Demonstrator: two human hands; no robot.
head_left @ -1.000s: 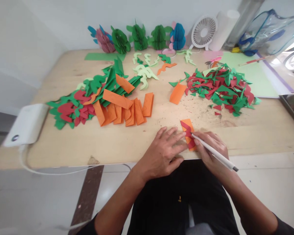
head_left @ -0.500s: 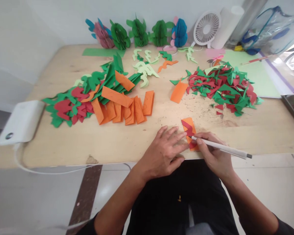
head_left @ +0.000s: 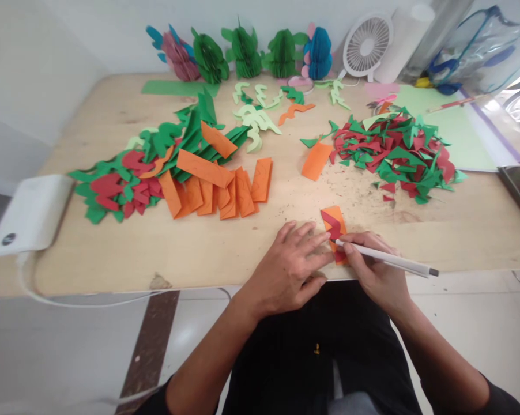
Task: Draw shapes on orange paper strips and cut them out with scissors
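Note:
My right hand (head_left: 379,268) grips a white pen (head_left: 390,257), its tip down at the edge of a red paper cutout (head_left: 332,223). The cutout lies on top of an orange paper strip (head_left: 336,213) near the table's front edge. Flat on the table, with fingers spread, my left hand (head_left: 292,265) touches the cutout and strip with its fingertips. Part of the red shape is hidden under the fingers. To the left rest several folded orange strips (head_left: 243,193) with pen outlines. One more orange piece (head_left: 316,161) lies beyond my hands.
Red and green scraps (head_left: 398,155) are heaped at the right. Green and red cutouts (head_left: 108,187) pile up at the left, beside a white power bank (head_left: 30,213) with a cable. Honeycomb paper figures (head_left: 246,55) and a small fan (head_left: 367,47) line the wall. A dark device (head_left: 519,187) sits far right.
The pen has tilted slightly, its back end shifting a little left and up. My left hand stays in place on the paper. The view has moved slightly.

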